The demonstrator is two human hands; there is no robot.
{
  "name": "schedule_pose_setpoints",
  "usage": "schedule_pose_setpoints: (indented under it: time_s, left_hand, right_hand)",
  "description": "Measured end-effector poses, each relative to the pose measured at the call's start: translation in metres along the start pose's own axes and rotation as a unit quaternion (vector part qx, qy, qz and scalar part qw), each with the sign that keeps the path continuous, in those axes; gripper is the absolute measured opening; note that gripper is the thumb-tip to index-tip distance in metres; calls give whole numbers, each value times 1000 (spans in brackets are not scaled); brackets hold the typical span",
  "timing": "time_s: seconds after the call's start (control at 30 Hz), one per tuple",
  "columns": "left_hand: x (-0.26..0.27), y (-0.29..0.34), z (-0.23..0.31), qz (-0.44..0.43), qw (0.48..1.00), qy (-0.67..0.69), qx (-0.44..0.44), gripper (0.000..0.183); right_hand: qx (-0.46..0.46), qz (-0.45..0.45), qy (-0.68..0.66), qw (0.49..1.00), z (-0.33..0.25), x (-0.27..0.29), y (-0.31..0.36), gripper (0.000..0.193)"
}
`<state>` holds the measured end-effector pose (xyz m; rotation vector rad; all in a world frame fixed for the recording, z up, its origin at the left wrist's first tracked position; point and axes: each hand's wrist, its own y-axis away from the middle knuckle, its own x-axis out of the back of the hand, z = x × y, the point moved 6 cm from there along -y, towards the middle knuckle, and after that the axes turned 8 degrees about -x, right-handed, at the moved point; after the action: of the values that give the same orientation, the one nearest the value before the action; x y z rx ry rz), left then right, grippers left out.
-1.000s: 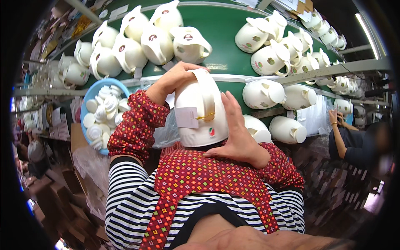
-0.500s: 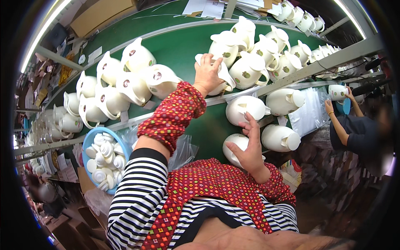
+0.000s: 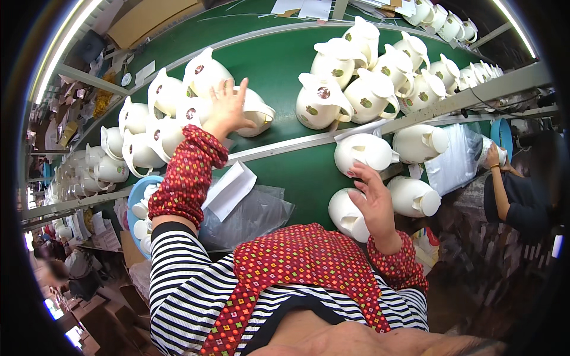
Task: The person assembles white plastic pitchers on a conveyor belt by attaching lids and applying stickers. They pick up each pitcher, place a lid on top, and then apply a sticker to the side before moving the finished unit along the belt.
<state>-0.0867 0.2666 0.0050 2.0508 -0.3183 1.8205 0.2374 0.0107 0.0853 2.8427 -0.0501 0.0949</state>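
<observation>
My left hand [image 3: 227, 110] reaches over the green belt with its fingers spread, beside a cream jug [image 3: 259, 111] at the near right of the left-hand cluster. Whether the fingertips touch that jug I cannot tell. Behind the hand stand more cream jugs [image 3: 206, 71], some with small dark printed motifs. My right hand [image 3: 377, 204] is raised with fingers apart and nothing in it. Close to it are a cream jug [image 3: 361, 151] just beyond and another cream jug [image 3: 347, 212] on its left, partly covered by the fingers.
A second group of jugs [image 3: 323, 101] stands at the far right behind a metal rail [image 3: 309, 141]. A blue basin [image 3: 135, 199] of white lids is partly behind my left sleeve. White paper [image 3: 233, 188] lies by clear plastic bags [image 3: 258, 213]. At right, another person's arm [image 3: 497, 190] works.
My left hand has left a jug in the right-hand group and moved left to the other cluster. White paper now shows by the plastic bags. My right hand stays near the same jugs.
</observation>
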Motion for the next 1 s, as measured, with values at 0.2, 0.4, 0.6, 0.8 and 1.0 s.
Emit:
schedule_pose_setpoints:
  time_s: [0.2, 0.4, 0.6, 0.8, 1.0]
  left_hand:
    - [-25, 8, -21, 196, 972, 126, -15, 83]
    - [-31, 31, -28, 142, 829, 541, 3, 58]
    - [-100, 101, 47, -158, 411, 896, -55, 71]
    - [-40, 179, 138, -241, 237, 940, 42, 80]
    - [-35, 153, 125, -234, 343, 903, -110, 85]
  right_hand:
    - [29, -31, -70, 997, -14, -24, -3, 34]
    - [47, -116, -74, 989, -34, -40, 24, 35]
    - [-40, -400, -124, 907, -63, -96, 69, 31]
    - [-49, -269, 53, 960, -43, -93, 68, 23]
    - [-81, -242, 102, 961, -41, -110, 72, 19]
